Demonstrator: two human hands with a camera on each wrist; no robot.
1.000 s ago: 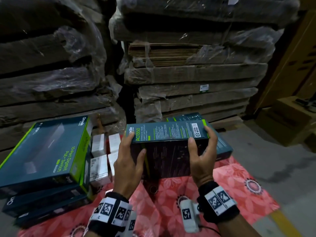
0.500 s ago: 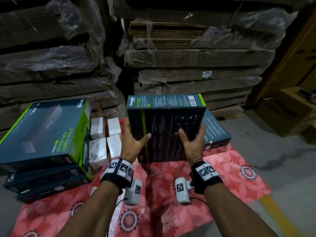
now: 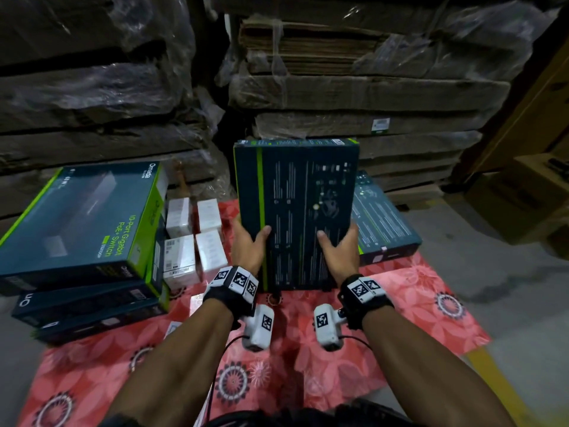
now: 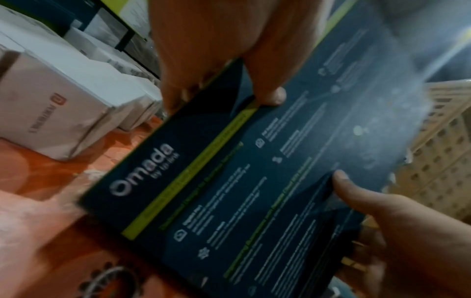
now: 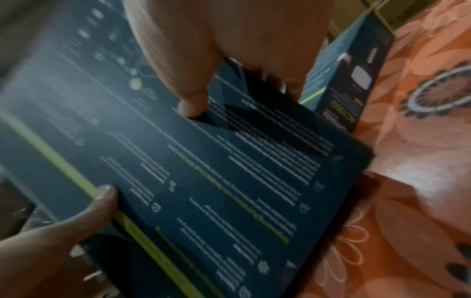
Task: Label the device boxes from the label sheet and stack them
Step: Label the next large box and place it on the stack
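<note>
Dark teal cardboard filled both grips: the left hand (image 3: 246,245) and the right hand (image 3: 338,249) each clasped a lower side edge of a device box (image 3: 295,211), thumbs pressed on its printed back panel and fingers hidden behind it. The box stood nearly upright on its short end over the red floral mat (image 3: 415,303), its long axis running bottom to top, its back facing the person and its lime stripe at the left; whether its bottom edge touched the mat could not be told. A stack of larger boxes (image 3: 83,217) lay to the left, small white boxes (image 3: 194,238) sat between, and another teal box (image 3: 385,223) lay flat just behind at the right. No label sheet was clearly visible. The step appeared to be turning the box to expose a labelling face; even pressure on both edges would likely keep it square.
</note>
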